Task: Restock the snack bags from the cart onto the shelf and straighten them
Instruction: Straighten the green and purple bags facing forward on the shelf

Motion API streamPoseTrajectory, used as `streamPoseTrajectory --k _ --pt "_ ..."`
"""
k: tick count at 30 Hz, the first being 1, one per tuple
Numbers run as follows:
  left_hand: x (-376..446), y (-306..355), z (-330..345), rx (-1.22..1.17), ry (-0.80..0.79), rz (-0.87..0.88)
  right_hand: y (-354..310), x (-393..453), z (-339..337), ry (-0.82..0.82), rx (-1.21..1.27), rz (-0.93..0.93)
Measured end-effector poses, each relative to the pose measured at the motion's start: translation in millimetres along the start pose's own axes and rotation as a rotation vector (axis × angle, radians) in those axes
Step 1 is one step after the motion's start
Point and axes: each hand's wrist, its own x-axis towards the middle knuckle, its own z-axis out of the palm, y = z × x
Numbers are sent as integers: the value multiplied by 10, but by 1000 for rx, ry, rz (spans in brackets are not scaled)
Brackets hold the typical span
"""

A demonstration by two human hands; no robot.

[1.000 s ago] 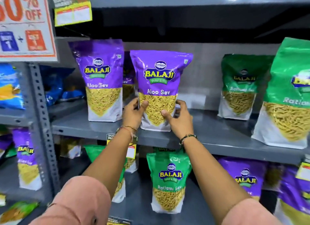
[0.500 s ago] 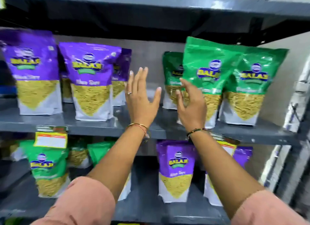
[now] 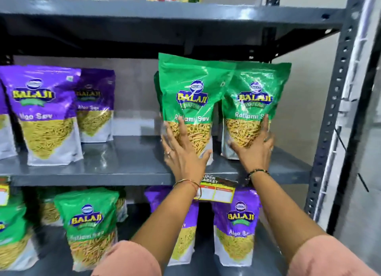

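Two hands: left hand [image 3: 183, 156], right hand [image 3: 254, 150] flat against green bags [image 3: 191, 94]; shelf [image 3: 123, 162] bare leftward.

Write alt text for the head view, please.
Two hands press flat on two green snack bags standing on a grey shelf: left hand on the left bag, right hand on the right bag. Purple bags stand further left.

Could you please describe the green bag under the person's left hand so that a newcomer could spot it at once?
On the grey metal middle shelf, look right of the purple Aloo Sev bags to two green Ratlami Sev bags side by side. The one meant is the left green Ratlami Sev bag, with the left hand flat on its front. It stands nearer the shelf edge, overlapping its right-hand neighbour.
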Motion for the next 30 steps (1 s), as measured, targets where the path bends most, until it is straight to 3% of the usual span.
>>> streamPoseTrajectory --k 11,30 --pt "211 -117 72 123 -48 -32 49 -12 53 55 -69 -28" --pt "205 -267 70 37 -13 -43 43 -57 46 89 -95 -15"
